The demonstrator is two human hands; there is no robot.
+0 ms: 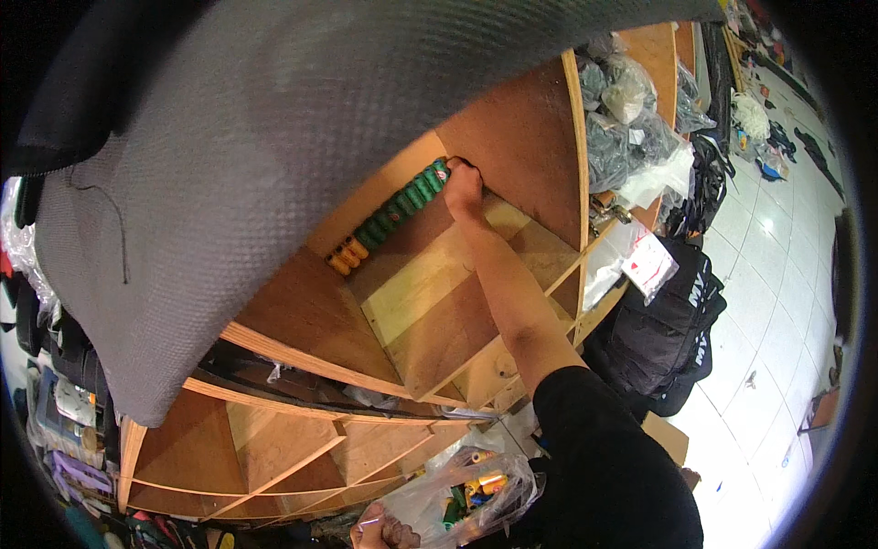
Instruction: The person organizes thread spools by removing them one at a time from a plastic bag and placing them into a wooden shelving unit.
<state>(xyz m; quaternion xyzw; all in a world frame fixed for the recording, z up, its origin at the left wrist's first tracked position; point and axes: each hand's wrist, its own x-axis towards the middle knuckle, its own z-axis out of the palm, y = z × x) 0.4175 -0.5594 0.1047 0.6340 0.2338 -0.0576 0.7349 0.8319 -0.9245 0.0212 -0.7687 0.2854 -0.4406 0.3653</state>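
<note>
Right hand (465, 189) at green spools (410, 199); black bag (647, 316), white-lettered.

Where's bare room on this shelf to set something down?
Bare board lies between the spool row and the shelf's front edge, left of your right forearm. Crowded: along the back, lined with spools, and the compartment to the right, packed with plastic bags.

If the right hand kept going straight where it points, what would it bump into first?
Probably the pale wooden wall inside the shelf, near its inner corner. The row of green and yellow spools runs off to the left of the right hand. Depth is unclear, so any gap is hard to judge.
</note>
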